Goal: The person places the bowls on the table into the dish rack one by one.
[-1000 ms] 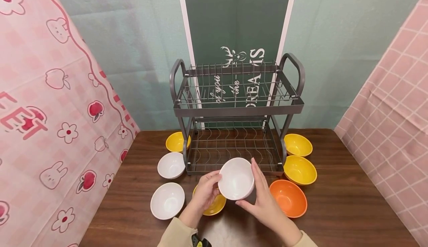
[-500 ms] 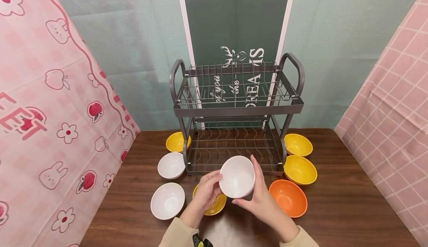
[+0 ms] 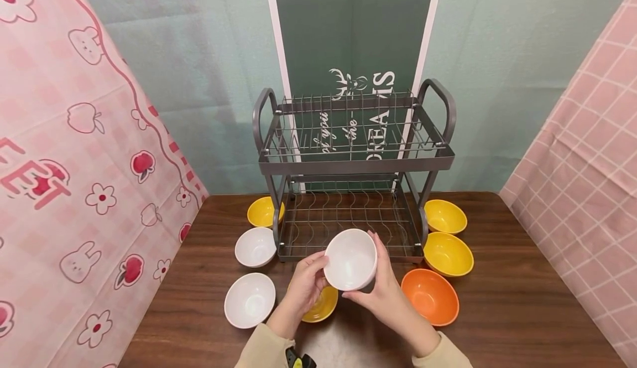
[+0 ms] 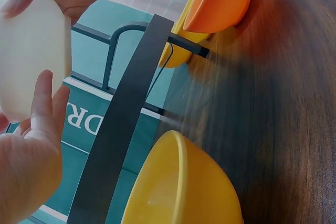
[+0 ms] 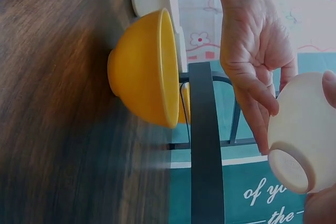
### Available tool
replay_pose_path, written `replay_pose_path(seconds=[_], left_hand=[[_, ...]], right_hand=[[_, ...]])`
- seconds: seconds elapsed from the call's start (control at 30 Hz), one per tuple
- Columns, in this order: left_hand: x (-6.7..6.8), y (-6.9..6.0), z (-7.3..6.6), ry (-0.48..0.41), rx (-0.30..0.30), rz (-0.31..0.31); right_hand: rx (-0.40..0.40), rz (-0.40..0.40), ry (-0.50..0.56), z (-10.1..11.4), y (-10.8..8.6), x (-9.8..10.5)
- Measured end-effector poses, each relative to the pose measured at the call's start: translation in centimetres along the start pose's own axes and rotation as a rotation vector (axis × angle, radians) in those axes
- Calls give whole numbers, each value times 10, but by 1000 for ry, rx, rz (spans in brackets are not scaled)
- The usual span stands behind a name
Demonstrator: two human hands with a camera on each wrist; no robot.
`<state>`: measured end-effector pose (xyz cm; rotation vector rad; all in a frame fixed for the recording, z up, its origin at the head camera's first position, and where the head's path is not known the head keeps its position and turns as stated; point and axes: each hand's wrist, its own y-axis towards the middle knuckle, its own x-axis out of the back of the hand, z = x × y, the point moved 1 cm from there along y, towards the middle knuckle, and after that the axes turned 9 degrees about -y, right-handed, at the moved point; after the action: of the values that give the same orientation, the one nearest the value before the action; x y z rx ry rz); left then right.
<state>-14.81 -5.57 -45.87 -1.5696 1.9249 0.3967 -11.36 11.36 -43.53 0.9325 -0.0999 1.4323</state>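
A white bowl is held up between both hands, its opening facing the head camera. My left hand grips it at the left side, thumb at the rim and fingertips underneath. On the other side my right hand holds it, fingers along the wall and thumb low near the base. The right wrist view shows the bowl's foot ring and outer wall, clear of the table. A yellow bowl stands below, partly hidden by the left hand.
Behind the hands stands a two-tier dark dish rack. White bowls and a yellow bowl line its left side. Two yellow bowls and an orange bowl stand at the right on the wooden table.
Both hands have raised the white bowl slightly toward the rack, and it has tilted a little. The other bowls and the rack stay put.
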Motion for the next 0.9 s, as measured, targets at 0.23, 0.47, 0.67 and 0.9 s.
replay_pose_path(seconds=[0.23, 0.47, 0.67, 0.9], left_hand=[[7, 4, -6, 23, 0, 10], [13, 11, -25, 273, -180, -97], [28, 29, -48, 564, -624, -358], [51, 53, -70, 647, -678, -558]], right_hand=[[4, -7, -59, 3, 10, -3], [25, 32, -66, 4, 26, -5], [31, 58, -96, 5, 43, -5], [64, 84, -111, 1, 64, -10]])
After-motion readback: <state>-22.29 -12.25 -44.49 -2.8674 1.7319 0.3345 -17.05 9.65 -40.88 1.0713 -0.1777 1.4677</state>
